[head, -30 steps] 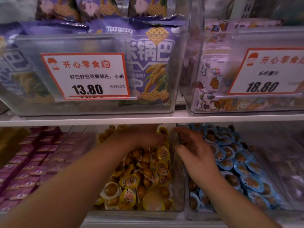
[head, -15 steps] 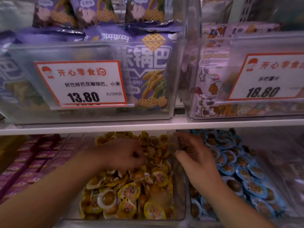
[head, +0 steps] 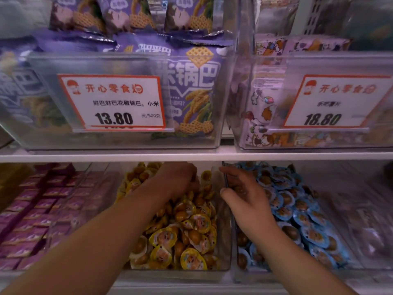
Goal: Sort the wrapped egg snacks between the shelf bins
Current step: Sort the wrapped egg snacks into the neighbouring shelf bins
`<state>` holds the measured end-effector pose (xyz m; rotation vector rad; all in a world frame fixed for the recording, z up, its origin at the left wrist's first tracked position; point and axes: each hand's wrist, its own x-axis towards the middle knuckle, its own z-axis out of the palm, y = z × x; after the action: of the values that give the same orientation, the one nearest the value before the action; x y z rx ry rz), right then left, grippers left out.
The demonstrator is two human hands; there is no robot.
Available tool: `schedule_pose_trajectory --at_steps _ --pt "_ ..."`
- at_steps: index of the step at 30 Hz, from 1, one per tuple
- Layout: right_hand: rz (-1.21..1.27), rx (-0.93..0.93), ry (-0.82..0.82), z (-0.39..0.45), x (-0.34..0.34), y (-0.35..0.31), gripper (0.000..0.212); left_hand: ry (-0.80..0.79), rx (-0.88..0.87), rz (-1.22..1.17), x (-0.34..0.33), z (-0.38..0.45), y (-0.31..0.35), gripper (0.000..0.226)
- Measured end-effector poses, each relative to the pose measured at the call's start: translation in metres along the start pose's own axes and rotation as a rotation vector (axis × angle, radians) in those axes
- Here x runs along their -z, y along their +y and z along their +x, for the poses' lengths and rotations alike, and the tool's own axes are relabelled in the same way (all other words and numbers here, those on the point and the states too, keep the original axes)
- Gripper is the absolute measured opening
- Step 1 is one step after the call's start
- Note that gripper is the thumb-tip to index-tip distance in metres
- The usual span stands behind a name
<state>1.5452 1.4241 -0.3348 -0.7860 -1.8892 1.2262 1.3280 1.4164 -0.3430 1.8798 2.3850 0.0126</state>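
Your left hand (head: pixel 180 179) curls into yellow-wrapped egg snacks (head: pixel 187 228), grip unclear | right hand (head: pixel 246 196) spread, resting over blue-wrapped egg snacks (head: pixel 302 218).

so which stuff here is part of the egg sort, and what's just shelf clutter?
In play:
yellow egg bin
blue egg bin
yellow eggs
blue eggs
left hand
right hand

Clutter:
purple crisp bags
cartoon packs
price tags
pink packets

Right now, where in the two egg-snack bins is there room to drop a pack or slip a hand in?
Little bare room. The yellow-pack bin is heaped wall to wall, the left hand buried at its back. The blue-pack bin is lower at its front left corner, beneath the right hand. Clearance under the shelf edge looks tight.
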Motion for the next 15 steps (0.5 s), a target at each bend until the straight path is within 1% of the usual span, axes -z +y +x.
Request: schedule_pose_trajectory --at_steps 1,3,4,5,6,7,8,10,12,13,14,15 --pt "0.014 -0.001 -0.008 -0.001 0.000 -0.001 0.040 0.055 0.022 -0.094 0.007 -0.013 -0.002 0.038" --pt "0.094 -0.008 -0.021 -0.004 0.002 -0.007 0.033 0.213 0.087 -0.373 0.020 -0.046 -0.001 0.045" --pt "0.081 0.020 -0.007 -0.008 0.004 -0.011 0.037 0.277 0.081 -0.518 0.026 -0.064 0.002 0.048" --pt "0.021 0.096 -0.003 -0.013 0.008 -0.017 0.042 0.311 0.047 -0.653 0.030 -0.084 0.008 0.047" --pt "-0.090 0.194 -0.024 -0.019 0.010 -0.023 0.046 0.311 0.000 -0.769 0.033 -0.103 0.016 0.043" --pt "-0.197 0.296 -0.063 -0.026 0.010 -0.027 0.048 0.284 -0.049 -0.857 0.036 -0.119 0.025 0.044" --pt "-0.270 0.381 -0.101 -0.035 0.008 -0.030 0.049 0.238 -0.091 -0.902 0.038 -0.132 0.033 0.051" --pt "-0.279 0.438 -0.104 -0.052 0.002 -0.036 0.044 0.125 -0.162 -0.934 0.044 -0.147 0.048 0.060" --pt "-0.213 0.481 -0.021 -0.067 0.001 -0.040 0.028 0.047 -0.227 -0.979 0.048 -0.155 0.055 0.071" --pt "-0.216 0.529 0.040 -0.071 0.005 -0.040 0.022 0.038 -0.231 -0.976 0.049 -0.158 0.054 0.077" --pt "-0.236 0.559 0.106 -0.073 0.011 -0.039 0.019 0.053 -0.214 -0.928 0.049 -0.162 0.050 0.079" --pt "-0.257 0.551 0.175 -0.072 0.021 -0.038 0.020 0.100 -0.198 -0.816 0.047 -0.165 0.042 0.074"
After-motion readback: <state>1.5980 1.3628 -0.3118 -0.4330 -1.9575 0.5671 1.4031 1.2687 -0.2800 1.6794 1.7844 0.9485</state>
